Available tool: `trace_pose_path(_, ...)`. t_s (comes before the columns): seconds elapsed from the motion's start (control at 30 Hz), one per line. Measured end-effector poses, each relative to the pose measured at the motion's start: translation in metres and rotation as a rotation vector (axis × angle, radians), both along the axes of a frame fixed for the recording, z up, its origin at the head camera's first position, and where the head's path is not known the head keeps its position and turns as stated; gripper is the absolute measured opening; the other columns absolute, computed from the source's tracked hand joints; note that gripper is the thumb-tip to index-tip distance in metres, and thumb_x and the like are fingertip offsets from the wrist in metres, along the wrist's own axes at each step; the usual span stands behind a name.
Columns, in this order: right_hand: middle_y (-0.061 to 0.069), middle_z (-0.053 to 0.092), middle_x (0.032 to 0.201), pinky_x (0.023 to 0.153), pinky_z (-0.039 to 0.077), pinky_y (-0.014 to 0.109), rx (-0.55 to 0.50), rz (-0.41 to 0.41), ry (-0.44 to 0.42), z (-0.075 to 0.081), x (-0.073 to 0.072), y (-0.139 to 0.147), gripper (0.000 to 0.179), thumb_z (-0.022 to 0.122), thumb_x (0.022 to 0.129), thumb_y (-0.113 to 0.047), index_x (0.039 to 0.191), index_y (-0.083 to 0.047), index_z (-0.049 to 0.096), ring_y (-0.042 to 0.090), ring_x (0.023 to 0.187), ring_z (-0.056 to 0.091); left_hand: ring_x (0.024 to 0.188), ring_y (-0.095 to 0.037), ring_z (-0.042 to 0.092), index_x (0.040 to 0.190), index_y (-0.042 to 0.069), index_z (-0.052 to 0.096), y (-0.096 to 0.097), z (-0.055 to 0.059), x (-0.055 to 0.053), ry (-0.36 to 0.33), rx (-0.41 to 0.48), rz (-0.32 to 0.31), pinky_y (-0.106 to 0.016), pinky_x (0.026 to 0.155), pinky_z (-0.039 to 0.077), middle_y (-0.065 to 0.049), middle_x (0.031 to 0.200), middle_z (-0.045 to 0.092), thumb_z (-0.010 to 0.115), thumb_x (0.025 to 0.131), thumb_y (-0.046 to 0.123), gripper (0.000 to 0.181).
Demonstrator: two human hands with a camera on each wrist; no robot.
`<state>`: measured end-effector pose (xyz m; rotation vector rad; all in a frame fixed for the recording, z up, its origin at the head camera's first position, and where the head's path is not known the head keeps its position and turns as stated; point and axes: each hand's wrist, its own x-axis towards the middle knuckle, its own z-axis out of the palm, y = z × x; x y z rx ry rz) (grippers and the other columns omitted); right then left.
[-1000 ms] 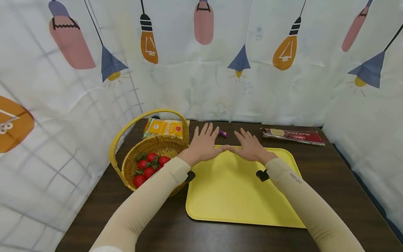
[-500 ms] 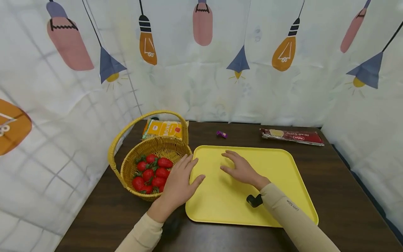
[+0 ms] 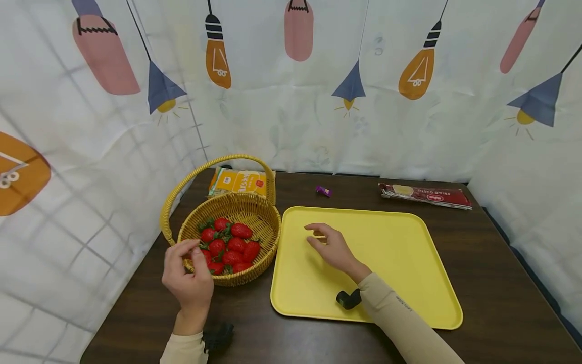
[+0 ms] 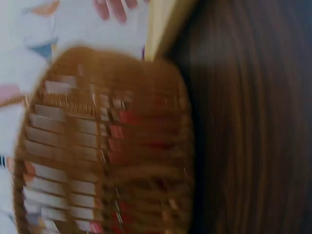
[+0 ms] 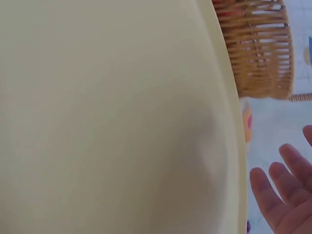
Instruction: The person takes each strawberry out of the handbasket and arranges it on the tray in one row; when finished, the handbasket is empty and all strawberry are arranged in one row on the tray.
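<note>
A yellow wicker basket (image 3: 273, 230) with a tall arched handle holds several red strawberries (image 3: 236, 244) with green leaves. My left hand (image 3: 190, 283) is at the basket's front left rim, thumb and bent fingers apart; it overlaps the rim in the head view. The left wrist view shows the side of the basket (image 4: 141, 165) large and blurred. Over the left part of the yellow tray (image 3: 391, 263) hovers my right hand (image 3: 334, 248), its fingers loosely bent and nothing between them. In the right wrist view, the fingers (image 5: 287, 187) of this hand extend past the tray's edge.
Behind the basket lies an orange and yellow food packet (image 3: 241, 182). A small purple wrapped candy (image 3: 324, 191) lies beyond the tray, and a long dark red packet (image 3: 427, 196) at the back right. Printed white curtains (image 3: 291, 116) surround the dark wooden table (image 3: 282, 344).
Both hands have come apart from thumbs together above the tray. The left hand has swept left to the basket's near rim; the right hand has drawn back lower and to the left.
</note>
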<state>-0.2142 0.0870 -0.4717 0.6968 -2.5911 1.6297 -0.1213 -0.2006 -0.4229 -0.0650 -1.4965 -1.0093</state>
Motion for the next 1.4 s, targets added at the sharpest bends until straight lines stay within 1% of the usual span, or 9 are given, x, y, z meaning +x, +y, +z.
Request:
trace_pose_path(0.1,0.005,0.062,0.128,0.092,0.051,0.042,-0.042,0.001,-0.015,0.003,0.001,-0.01,0.032,0.06,0.097,-0.017,0.126,-0.004,0.063,0.032,0.115,0.058,0.083,-0.011,0.05,0.089,-0.016,0.059,-0.014,-0.005,-0.002,0.067,0.127,0.102,-0.021,0.076,0.037,-0.017,0.089,0.06,0.054,0.08,-0.001,0.018)
trace_pose_path(0.17,0.003,0.063,0.126,0.091,0.051,0.04,-0.072,-0.007,-0.023,0.006,0.001,-0.017,0.03,0.06,0.097,-0.018,0.125,-0.006,0.064,0.027,0.113,0.06,0.091,-0.011,0.046,0.101,-0.012,0.057,-0.026,-0.014,-0.004,-0.016,0.18,0.125,-0.023,0.081,0.034,-0.008,0.101,0.057,0.057,0.081,0.002,0.024)
trace_pose_path(0.37,0.011,0.068,0.116,0.083,0.053,0.04,-0.218,-0.004,-0.02,0.023,-0.002,-0.039,0.023,0.059,0.097,-0.013,0.118,-0.006,0.068,0.027,0.101,0.064,0.11,-0.019,0.045,0.137,0.003,0.046,-0.052,-0.034,-0.012,-0.609,0.247,-0.009,-0.023,0.086,0.033,-0.011,0.13,0.046,0.064,0.091,0.018,0.052)
trace_pose_path(0.47,0.022,0.065,0.115,0.083,0.054,0.046,-0.316,0.054,-0.019,0.034,-0.003,-0.052,0.024,0.057,0.097,-0.007,0.117,0.003,0.065,0.038,0.101,0.062,0.115,-0.027,0.049,0.138,0.004,0.05,-0.059,-0.034,-0.017,-0.754,0.285,-0.087,-0.025,0.089,0.039,-0.014,0.135,0.047,0.06,0.096,0.026,0.048)
trace_pose_path(0.7,0.027,0.063,0.116,0.081,0.054,0.032,-0.298,0.196,-0.044,0.072,0.006,-0.084,0.025,0.057,0.095,-0.002,0.117,0.01,0.06,0.039,0.103,0.062,0.132,-0.022,0.049,0.107,-0.003,0.068,-0.071,-0.032,-0.031,-0.724,0.382,-0.075,-0.034,0.103,0.041,-0.013,0.14,0.055,0.059,0.096,0.028,0.034)
trace_pose_path(0.93,0.02,0.064,0.122,0.082,0.052,0.026,-0.265,0.302,-0.138,0.049,-0.02,-0.12,0.03,0.06,0.095,-0.011,0.122,0.003,0.062,0.026,0.105,0.063,0.088,-0.011,0.062,0.112,0.002,0.072,-0.07,-0.04,-0.041,-0.694,0.381,0.006,-0.018,0.07,0.039,-0.012,0.117,0.069,0.057,0.095,0.025,0.033)
trace_pose_path(1.07,0.016,0.064,0.123,0.083,0.052,0.027,-0.189,0.322,-0.189,0.046,-0.034,-0.132,0.033,0.063,0.094,-0.017,0.123,-0.001,0.063,0.018,0.102,0.064,0.05,-0.004,0.033,0.103,0.001,0.074,-0.071,-0.039,-0.048,-0.704,0.331,0.021,-0.022,0.053,0.029,-0.014,0.101,0.071,0.058,0.094,0.024,0.029)
trace_pose_path(1.23,0.012,0.067,0.118,0.083,0.05,0.026,-0.013,0.371,-0.201,0.047,-0.05,-0.139,0.036,0.067,0.092,-0.021,0.123,-0.004,0.065,0.013,0.099,0.063,0.042,-0.004,0.024,0.067,-0.003,0.061,-0.075,-0.038,-0.055,-0.687,0.27,0.054,-0.023,0.045,0.021,-0.009,0.116,0.071,0.058,0.092,0.013,0.03)
trace_pose_path(1.4,0.01,0.066,0.122,0.084,0.049,0.024,0.149,0.498,-0.236,0.048,-0.057,-0.144,0.04,0.07,0.09,-0.021,0.126,-0.006,0.064,0.009,0.103,0.06,0.049,0.005,0.037,0.071,-0.004,0.068,-0.078,-0.04,-0.057,-0.663,0.267,0.072,-0.02,0.045,0.023,-0.014,0.104,0.073,0.058,0.091,0.012,0.027)
